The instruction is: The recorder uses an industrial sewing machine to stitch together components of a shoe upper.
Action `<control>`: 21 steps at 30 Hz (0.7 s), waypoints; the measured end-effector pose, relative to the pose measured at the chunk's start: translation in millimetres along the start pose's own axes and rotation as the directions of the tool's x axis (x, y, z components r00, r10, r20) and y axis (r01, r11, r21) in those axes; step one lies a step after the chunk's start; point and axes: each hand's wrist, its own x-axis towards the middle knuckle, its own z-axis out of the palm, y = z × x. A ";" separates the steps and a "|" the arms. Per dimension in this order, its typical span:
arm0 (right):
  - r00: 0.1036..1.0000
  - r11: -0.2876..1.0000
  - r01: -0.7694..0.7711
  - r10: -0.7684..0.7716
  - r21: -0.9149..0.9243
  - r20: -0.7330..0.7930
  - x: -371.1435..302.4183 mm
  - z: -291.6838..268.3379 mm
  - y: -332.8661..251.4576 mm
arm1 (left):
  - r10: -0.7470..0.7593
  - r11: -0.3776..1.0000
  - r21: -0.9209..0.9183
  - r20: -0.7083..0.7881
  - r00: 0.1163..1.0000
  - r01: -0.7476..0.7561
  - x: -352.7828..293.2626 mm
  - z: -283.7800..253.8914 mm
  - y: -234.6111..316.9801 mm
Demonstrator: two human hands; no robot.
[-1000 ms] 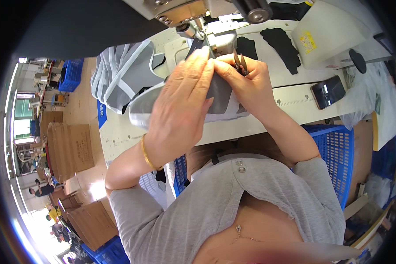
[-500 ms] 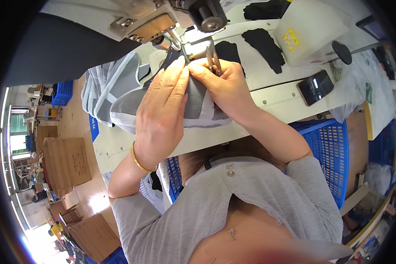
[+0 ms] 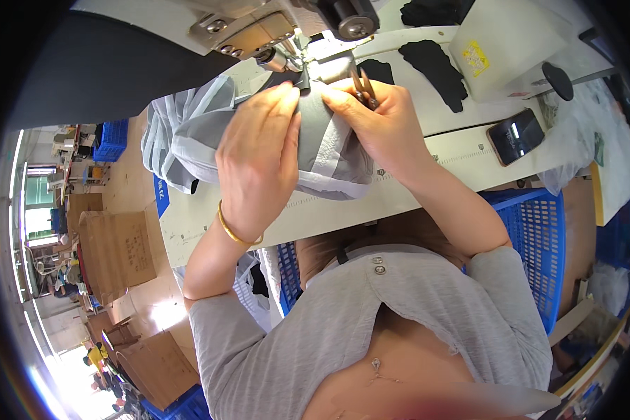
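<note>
The left grip (image 3: 255, 157) lies with long, closely set fingers flat over grey cloth (image 3: 318, 133); whether it pinches an edge underneath is hidden, so I cannot tell. The right grip (image 3: 381, 122) is closed around dark thread snips (image 3: 365, 94), blades pointing away from the person, while its thumb rests on the same cloth. That cloth spreads between and beneath both grips, its pale-banded part hanging toward the person. A narrow black strip (image 3: 304, 82) stands between the fingertips, just short of the sewing machine (image 3: 259, 31), whose needle area sits right beyond both grips. A gold bracelet (image 3: 232, 227) circles the wrist behind the left grip. Left of that grip, grey pieces with pale edging (image 3: 189, 129) lie heaped on the white bench (image 3: 444, 150). Beyond and right of the right grip lies a black cloth piece (image 3: 435, 73); farther right, a phone (image 3: 516, 136). Below the right forearm, near the person's side, stands a blue basket (image 3: 549, 245). Well left of the left grip, a cardboard box (image 3: 119, 252) is on the floor.
</note>
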 end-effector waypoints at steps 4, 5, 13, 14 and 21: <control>0.999 0.998 -0.043 0.044 -0.035 0.026 -2.8 -5.3 -2.1 | 0.044 0.974 0.226 -0.086 0.995 -0.024 11.7 3.5 1.5; 0.999 0.999 -0.041 0.041 -0.028 0.027 -2.9 -5.2 -1.7 | 0.131 0.949 0.303 -0.116 0.985 -0.090 14.6 4.9 0.1; 1.000 0.999 0.018 -0.018 -0.040 0.000 -1.8 -2.9 3.3 | 0.295 0.904 0.352 -0.107 0.949 -0.241 28.0 13.0 -10.4; 1.000 0.999 0.027 -0.027 -0.040 0.002 -2.0 -2.7 4.4 | 0.320 0.896 0.363 -0.125 0.939 -0.257 28.0 14.4 -12.8; 0.999 0.998 0.032 -0.032 -0.053 0.004 -2.2 -5.1 6.3 | 0.192 0.943 0.316 -0.262 0.946 -0.103 19.9 34.4 -12.1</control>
